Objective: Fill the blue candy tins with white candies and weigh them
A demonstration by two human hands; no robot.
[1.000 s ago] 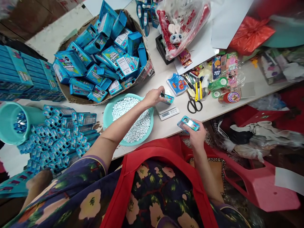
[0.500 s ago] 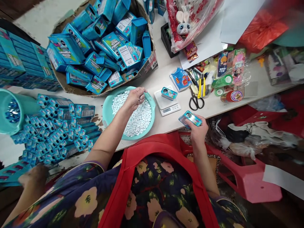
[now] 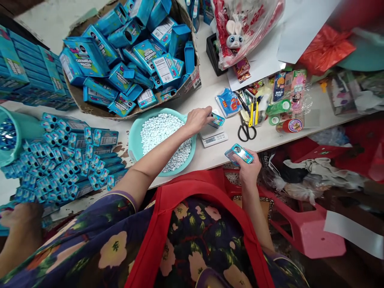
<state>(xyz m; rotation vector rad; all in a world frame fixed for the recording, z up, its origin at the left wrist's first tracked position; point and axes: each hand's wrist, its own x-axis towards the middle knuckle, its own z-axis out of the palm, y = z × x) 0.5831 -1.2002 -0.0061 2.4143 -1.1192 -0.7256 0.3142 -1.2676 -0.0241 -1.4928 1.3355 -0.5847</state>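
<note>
- The left hand reaches over the far rim of the round turquoise plastic basin of small white tablets; its fingertips close on a small blue tin that sits on the white digital kitchen scale, just beyond the hand, probably so that the weight can be read.
- The right hand is near the body, below the table edge, and it grips a second flat blue tin with a round window, tilted up toward the camera.
- Black-handled scissors lie just right of the scale, within easy reach.
- Beyond the left hand, a brown basket holds many loose blue cartons.
- Left of the left forearm, small blue tins lie stacked in rows.
</note>
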